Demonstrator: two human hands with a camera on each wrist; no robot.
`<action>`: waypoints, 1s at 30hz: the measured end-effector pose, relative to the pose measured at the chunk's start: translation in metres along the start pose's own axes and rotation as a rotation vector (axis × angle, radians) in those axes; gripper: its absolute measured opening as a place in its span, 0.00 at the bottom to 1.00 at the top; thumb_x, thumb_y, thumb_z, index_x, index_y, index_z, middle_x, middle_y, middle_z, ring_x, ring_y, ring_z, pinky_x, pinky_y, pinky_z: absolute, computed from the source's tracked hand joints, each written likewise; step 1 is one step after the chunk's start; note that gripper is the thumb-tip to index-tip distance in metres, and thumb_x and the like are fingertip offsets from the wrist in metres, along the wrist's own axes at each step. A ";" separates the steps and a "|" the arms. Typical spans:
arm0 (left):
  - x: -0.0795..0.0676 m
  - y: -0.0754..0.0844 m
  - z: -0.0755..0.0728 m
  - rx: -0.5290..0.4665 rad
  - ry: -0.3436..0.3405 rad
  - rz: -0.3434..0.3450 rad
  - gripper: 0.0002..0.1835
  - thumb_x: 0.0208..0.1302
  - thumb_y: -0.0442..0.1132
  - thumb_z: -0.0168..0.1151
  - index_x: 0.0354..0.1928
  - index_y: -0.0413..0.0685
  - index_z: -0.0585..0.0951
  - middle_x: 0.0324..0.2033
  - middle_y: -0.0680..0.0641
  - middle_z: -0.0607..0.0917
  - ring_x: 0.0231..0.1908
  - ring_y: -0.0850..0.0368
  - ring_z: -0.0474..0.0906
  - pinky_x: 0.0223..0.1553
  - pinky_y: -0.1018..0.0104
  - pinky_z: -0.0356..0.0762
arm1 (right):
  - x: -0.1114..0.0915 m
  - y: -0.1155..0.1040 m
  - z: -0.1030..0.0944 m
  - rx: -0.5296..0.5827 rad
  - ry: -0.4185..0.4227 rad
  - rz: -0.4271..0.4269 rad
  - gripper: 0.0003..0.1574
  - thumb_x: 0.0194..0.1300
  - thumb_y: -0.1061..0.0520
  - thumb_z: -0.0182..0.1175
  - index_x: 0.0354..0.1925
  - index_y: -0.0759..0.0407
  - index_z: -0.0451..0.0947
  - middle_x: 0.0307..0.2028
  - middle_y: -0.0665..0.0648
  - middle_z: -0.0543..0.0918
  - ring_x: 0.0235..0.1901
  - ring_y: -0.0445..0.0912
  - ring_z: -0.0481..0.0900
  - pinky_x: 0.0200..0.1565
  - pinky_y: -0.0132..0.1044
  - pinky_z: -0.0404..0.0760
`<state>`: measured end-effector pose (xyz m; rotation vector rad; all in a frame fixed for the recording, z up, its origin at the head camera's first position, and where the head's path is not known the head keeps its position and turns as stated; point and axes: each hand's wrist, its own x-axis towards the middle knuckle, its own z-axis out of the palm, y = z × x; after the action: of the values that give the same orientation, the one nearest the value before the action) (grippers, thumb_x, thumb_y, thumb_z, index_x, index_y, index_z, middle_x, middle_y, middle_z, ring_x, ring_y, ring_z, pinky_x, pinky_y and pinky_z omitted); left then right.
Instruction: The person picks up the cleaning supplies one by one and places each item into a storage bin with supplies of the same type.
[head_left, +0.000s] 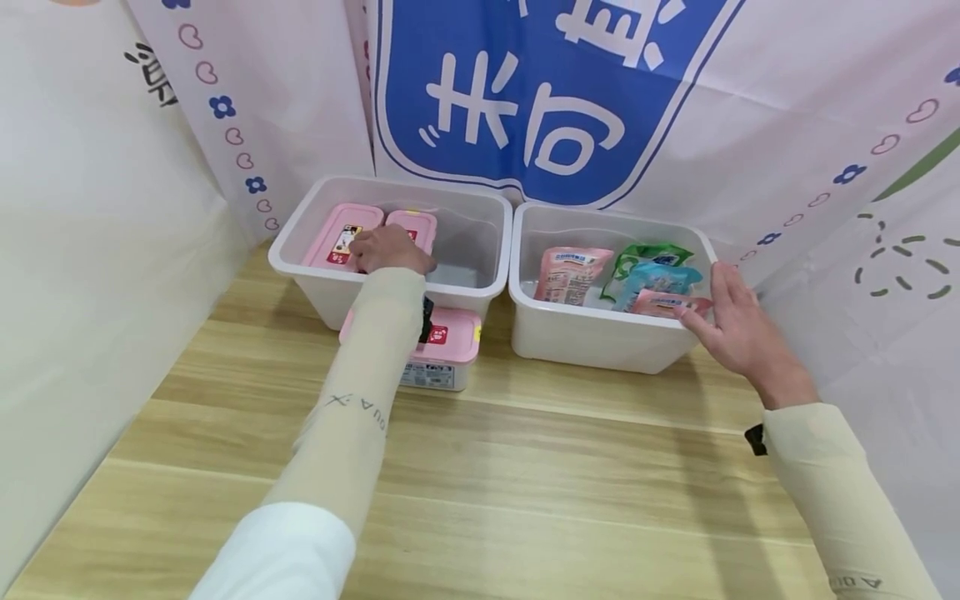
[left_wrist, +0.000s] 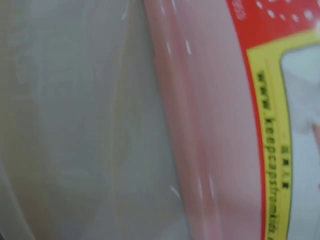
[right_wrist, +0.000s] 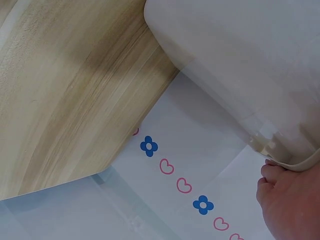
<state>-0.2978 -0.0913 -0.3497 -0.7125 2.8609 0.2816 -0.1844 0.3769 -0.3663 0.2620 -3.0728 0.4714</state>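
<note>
My left hand (head_left: pixel 393 248) reaches into the left white bin (head_left: pixel 498 275), over two pink-lidded boxes (head_left: pixel 352 215) inside it. Its fingertips are hidden, so whether it holds a box does not show. Below that forearm, a third pink-lidded box (head_left: pixel 457 329) stands on the table against the bin's front. The left wrist view is filled by a pink lid (left_wrist: pixel 210 120) seen very close. My right hand (head_left: pixel 738 321) grips the right front corner of the right white bin (head_left: pixel 592 337), thumb over the front rim. In the right wrist view, fingers (right_wrist: pixel 272 174) curl at the rim.
The right bin holds several pouches: a pink pouch (head_left: pixel 570 275) upright at left, then a green pouch (head_left: pixel 656 252), a blue pouch (head_left: pixel 660 279) and another pink pouch (head_left: pixel 663 304). Printed cloth walls (head_left: pixel 810 108) enclose the wooden table (head_left: pixel 525 483) behind and at the sides.
</note>
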 end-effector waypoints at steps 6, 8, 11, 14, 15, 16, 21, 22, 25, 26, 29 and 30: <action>-0.003 -0.003 0.000 0.006 -0.005 0.006 0.42 0.61 0.56 0.69 0.70 0.35 0.73 0.61 0.29 0.79 0.58 0.37 0.75 0.61 0.48 0.82 | 0.000 -0.002 0.001 0.003 -0.021 0.007 0.61 0.79 0.31 0.48 0.85 0.58 0.27 0.86 0.67 0.35 0.80 0.74 0.44 0.70 0.84 0.55; -0.004 -0.004 0.000 -0.002 -0.001 0.006 0.41 0.61 0.54 0.69 0.70 0.35 0.73 0.61 0.29 0.79 0.58 0.38 0.75 0.60 0.48 0.82 | 0.000 -0.002 0.002 -0.003 -0.024 0.005 0.61 0.79 0.30 0.47 0.85 0.59 0.28 0.85 0.68 0.35 0.80 0.74 0.44 0.70 0.84 0.55; -0.005 -0.006 0.000 -0.003 0.006 0.002 0.42 0.60 0.54 0.70 0.70 0.36 0.73 0.60 0.29 0.79 0.57 0.39 0.75 0.60 0.49 0.83 | 0.000 -0.003 0.003 -0.002 -0.018 -0.003 0.60 0.79 0.30 0.48 0.85 0.59 0.30 0.85 0.69 0.38 0.78 0.74 0.47 0.69 0.84 0.56; -0.008 -0.008 -0.001 0.010 0.006 0.008 0.44 0.60 0.57 0.72 0.70 0.36 0.73 0.60 0.29 0.79 0.58 0.39 0.75 0.60 0.48 0.83 | 0.000 -0.003 0.005 -0.004 -0.027 0.003 0.61 0.79 0.29 0.47 0.85 0.58 0.27 0.85 0.68 0.35 0.80 0.74 0.45 0.70 0.84 0.55; -0.010 -0.009 -0.002 0.017 0.004 0.018 0.45 0.60 0.59 0.72 0.70 0.35 0.73 0.61 0.28 0.78 0.59 0.38 0.75 0.61 0.48 0.83 | -0.001 -0.003 0.005 -0.001 -0.032 0.007 0.62 0.79 0.29 0.47 0.85 0.58 0.25 0.86 0.67 0.33 0.81 0.74 0.44 0.70 0.84 0.54; -0.013 -0.010 -0.005 0.019 0.001 0.031 0.46 0.59 0.60 0.72 0.70 0.35 0.73 0.60 0.28 0.78 0.59 0.38 0.75 0.60 0.48 0.84 | -0.001 -0.003 0.005 0.000 -0.033 0.008 0.62 0.79 0.29 0.46 0.85 0.57 0.25 0.86 0.67 0.32 0.81 0.74 0.42 0.70 0.84 0.54; -0.041 -0.022 -0.037 -0.061 -0.042 0.195 0.39 0.60 0.56 0.73 0.65 0.35 0.79 0.58 0.32 0.81 0.58 0.38 0.75 0.61 0.48 0.83 | -0.001 0.000 0.004 0.019 0.013 -0.016 0.61 0.79 0.32 0.48 0.85 0.59 0.29 0.85 0.69 0.38 0.78 0.75 0.47 0.69 0.83 0.55; -0.048 -0.024 -0.046 -0.085 -0.062 0.238 0.36 0.60 0.54 0.73 0.64 0.35 0.80 0.57 0.34 0.82 0.57 0.39 0.75 0.61 0.48 0.82 | -0.001 0.000 0.003 0.021 0.017 -0.017 0.60 0.79 0.32 0.49 0.85 0.59 0.29 0.85 0.69 0.38 0.78 0.75 0.47 0.69 0.83 0.55; -0.063 -0.027 -0.075 -0.129 -0.133 0.355 0.29 0.61 0.48 0.73 0.60 0.38 0.83 0.58 0.38 0.83 0.57 0.42 0.75 0.66 0.47 0.78 | -0.001 0.000 0.001 0.021 0.010 -0.003 0.61 0.79 0.31 0.48 0.85 0.59 0.26 0.85 0.68 0.35 0.79 0.75 0.45 0.70 0.84 0.53; -0.067 -0.027 -0.083 -0.132 -0.166 0.382 0.26 0.62 0.46 0.72 0.58 0.39 0.84 0.57 0.39 0.83 0.55 0.43 0.75 0.65 0.48 0.79 | -0.002 0.000 0.001 0.021 0.000 0.003 0.62 0.79 0.30 0.47 0.85 0.59 0.25 0.86 0.68 0.33 0.81 0.74 0.42 0.71 0.83 0.52; -0.074 -0.028 -0.104 -0.113 -0.226 0.442 0.19 0.64 0.45 0.71 0.51 0.41 0.85 0.43 0.42 0.82 0.48 0.46 0.77 0.51 0.54 0.82 | -0.002 0.001 0.001 0.017 -0.016 0.011 0.63 0.79 0.29 0.46 0.85 0.58 0.22 0.86 0.66 0.29 0.82 0.73 0.38 0.73 0.82 0.49; -0.077 -0.028 -0.109 -0.102 -0.233 0.465 0.17 0.65 0.45 0.71 0.48 0.41 0.85 0.37 0.44 0.81 0.44 0.47 0.78 0.46 0.57 0.81 | -0.002 0.001 0.001 0.016 -0.016 0.012 0.63 0.79 0.29 0.46 0.84 0.59 0.22 0.86 0.66 0.28 0.82 0.73 0.37 0.73 0.82 0.49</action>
<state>-0.2313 -0.1064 -0.2319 -0.0104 2.7614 0.5358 -0.1827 0.3779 -0.3673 0.2492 -3.0891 0.4967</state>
